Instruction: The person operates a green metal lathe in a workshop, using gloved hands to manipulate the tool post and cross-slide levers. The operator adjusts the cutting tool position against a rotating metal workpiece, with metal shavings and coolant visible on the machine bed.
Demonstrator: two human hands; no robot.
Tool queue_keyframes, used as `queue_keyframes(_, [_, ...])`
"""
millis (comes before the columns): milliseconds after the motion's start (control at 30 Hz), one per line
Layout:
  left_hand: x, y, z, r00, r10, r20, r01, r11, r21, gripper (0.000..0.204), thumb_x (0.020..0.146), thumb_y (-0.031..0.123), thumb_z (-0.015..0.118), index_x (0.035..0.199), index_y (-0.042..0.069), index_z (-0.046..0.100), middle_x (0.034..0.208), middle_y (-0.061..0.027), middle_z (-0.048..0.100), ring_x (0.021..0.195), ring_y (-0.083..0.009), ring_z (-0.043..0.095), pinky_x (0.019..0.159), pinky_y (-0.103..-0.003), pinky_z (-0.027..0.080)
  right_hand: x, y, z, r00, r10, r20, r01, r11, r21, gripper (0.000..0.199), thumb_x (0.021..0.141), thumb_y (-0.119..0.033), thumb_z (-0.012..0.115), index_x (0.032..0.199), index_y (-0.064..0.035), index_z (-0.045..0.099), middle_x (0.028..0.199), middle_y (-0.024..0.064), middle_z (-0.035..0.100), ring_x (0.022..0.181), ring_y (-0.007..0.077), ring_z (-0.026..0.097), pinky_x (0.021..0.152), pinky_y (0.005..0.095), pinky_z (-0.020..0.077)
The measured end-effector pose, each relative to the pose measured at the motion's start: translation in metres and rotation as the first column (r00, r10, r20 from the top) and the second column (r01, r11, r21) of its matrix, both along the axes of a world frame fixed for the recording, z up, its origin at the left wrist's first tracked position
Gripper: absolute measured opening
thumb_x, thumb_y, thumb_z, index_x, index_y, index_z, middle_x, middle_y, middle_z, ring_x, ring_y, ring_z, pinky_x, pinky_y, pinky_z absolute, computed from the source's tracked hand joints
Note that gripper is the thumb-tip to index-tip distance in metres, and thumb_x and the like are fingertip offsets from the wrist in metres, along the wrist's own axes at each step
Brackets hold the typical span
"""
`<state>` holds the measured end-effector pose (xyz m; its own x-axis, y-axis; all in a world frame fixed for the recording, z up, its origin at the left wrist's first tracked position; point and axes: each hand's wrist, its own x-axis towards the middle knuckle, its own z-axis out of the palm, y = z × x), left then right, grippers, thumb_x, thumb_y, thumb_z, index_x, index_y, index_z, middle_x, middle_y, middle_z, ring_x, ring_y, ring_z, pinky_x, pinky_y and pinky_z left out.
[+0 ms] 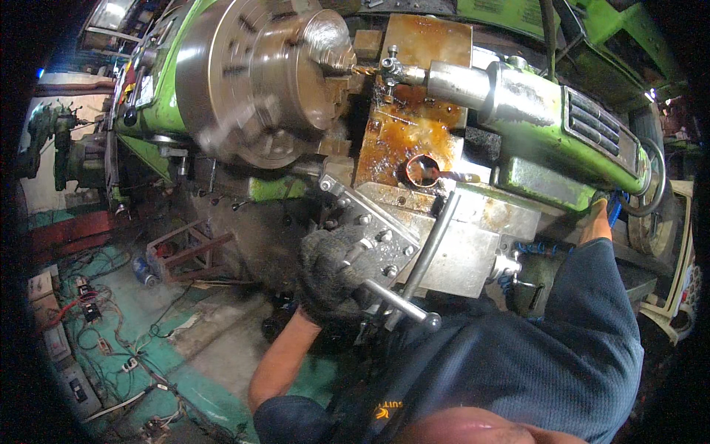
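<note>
1. Head view, far left: cables (132, 363) lie on the green-and-grey floor (203, 385); right of them stands a reddish metal frame (194, 248).
2. Lathe headstock (157, 100): green, at the far left of the machine. Its large round chuck (255, 81) is blurred, as in rotation.
3. Left hand (333, 266): wears a dark glove and lies curled on the near left part of the tool post (379, 235), at the root of the lever (399, 302). Whether the fingers grip the lever cannot be told.
4. Lever: runs from the glove toward the near right and ends in a ball. A straight metal bar (436, 248) stands just right of the tool post.
5. Drill bit (362, 70): on the far side, between the chuck and the tailstock (536, 100), pointing left.
6. Slide plate (410, 137): coated with brown fluid, below the bit. A round, copper-coloured container (409, 175) rests on its near part.
7. Tailstock: green, at right.
8. Right hand (600, 207): at the tailstock's near right end, beside the handwheel (660, 166); mostly hidden, grip cannot be told.
</note>
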<state>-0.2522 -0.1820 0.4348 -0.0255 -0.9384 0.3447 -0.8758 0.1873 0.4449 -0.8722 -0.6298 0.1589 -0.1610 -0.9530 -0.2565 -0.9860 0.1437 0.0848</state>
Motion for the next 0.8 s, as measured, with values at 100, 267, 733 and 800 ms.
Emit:
queue_keyframes(100, [-0.001,-0.002,0.001,1.0,0.003,-0.012,-0.003,1.0,0.001,0.036,0.085,0.038,0.067,0.115,0.018,0.066,0.131,-0.018,0.061,0.119,-0.039,0.059,0.1,-0.057,0.042,0.003,0.001,0.001,1.0,0.0,0.003,0.0,1.0,0.0,0.032,0.096,-0.024,0.057,0.119,-0.005,0.068,0.11,0.0234,0.072,0.111,0.0381,0.067,0.093,0.048,0.0513])
queue_keyframes(267, [-0.002,0.001,-0.003,1.0,0.001,0.005,-0.001,1.0,-0.009,0.034,0.087,0.037,0.066,0.115,0.018,0.064,0.13,-0.0185,0.061,0.117,-0.0387,0.059,0.099,-0.057,0.043,0.004,0.007,0.002,1.0,-0.001,0.003,0.001,1.0,-0.002,0.033,0.096,-0.025,0.058,0.12,-0.0051,0.067,0.11,0.0234,0.072,0.111,0.0381,0.067,0.093,0.048,0.0514])
queue_keyframes(733, [0.0,0.0,-0.004,1.0,0.014,0.001,-0.014,0.999,-0.033,0.032,0.091,0.041,0.061,0.111,0.016,0.063,0.13,-0.0192,0.06,0.118,-0.0401,0.058,0.099,-0.058,0.041,0.006,0.013,0.003,1.0,-0.017,0.008,0.017,1.0,-0.006,0.036,0.096,-0.027,0.059,0.123,-0.0055,0.067,0.11,0.0236,0.073,0.111,0.0381,0.068,0.094,0.048,0.0516])
queue_keyframes(800, [0.0,0.001,-0.004,1.0,0.013,0.001,-0.013,0.999,-0.03,0.033,0.091,0.041,0.061,0.112,0.016,0.063,0.13,-0.0192,0.06,0.118,-0.0403,0.058,0.1,-0.059,0.041,0.006,0.011,0.004,1.0,-0.021,0.012,0.021,1.0,-0.011,0.036,0.095,-0.027,0.06,0.124,-0.0055,0.066,0.11,0.0236,0.073,0.111,0.0381,0.068,0.094,0.048,0.0516])
